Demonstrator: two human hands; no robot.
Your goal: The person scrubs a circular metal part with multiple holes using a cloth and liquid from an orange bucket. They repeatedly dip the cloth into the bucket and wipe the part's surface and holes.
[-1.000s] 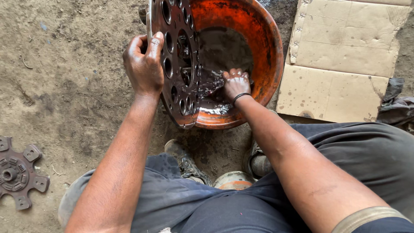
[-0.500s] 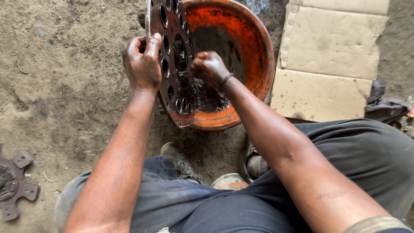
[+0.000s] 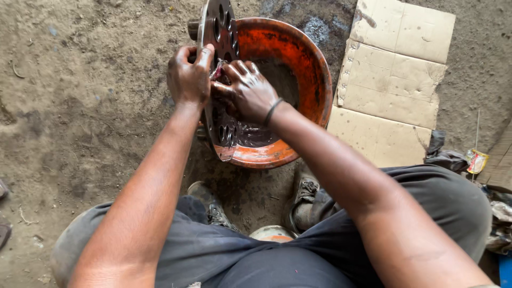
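Metal disc held on edge in an orange basin, upper centre of the frame
Left hand point(image 3: 188, 77) grips the perforated disc's point(image 3: 220, 32) rim; wet right hand point(image 3: 246, 90) presses a rag against its face, over the basin point(image 3: 304, 64), cardboard point(image 3: 397, 85) at right

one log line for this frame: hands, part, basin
left hand: grips rim of round perforated metal disc, upright | right hand: wet, pressed on disc face | disc: stands in orange plastic basin

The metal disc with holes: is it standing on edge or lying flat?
On edge. The metal disc stands upright across the orange basin; the left hand grips its rim.
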